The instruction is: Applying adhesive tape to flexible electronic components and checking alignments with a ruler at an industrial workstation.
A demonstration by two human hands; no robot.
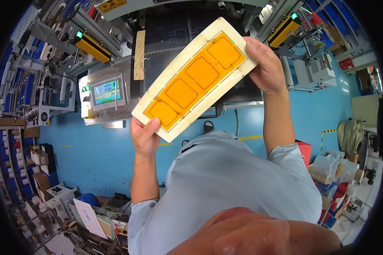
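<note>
Between both hands I hold up a long cream board (pixel 191 121) that looks like a cutting die. It is faced with an orange pad (pixel 202 76) bearing several square outlines of thin dark lines. The board is tilted, its right end higher and farther off than its left. At the near left corner my left hand (pixel 144 136) is closed, the thumb lying on the face. My right hand (pixel 266 66) grips the far right end, and its other fingers are mostly hidden behind the board. Beneath and beyond lies the dark machine bed (pixel 161 59), partly covered by the board.
A speckled beige strip (pixel 139 57) lies on the bed's left side. Left of it stands a control panel (pixel 106 92) with a lit screen. Yellow bars with green lights, a left bar (pixel 93 49) and a right bar (pixel 283 34), flank the bed. A red box (pixel 303 153) is at my right.
</note>
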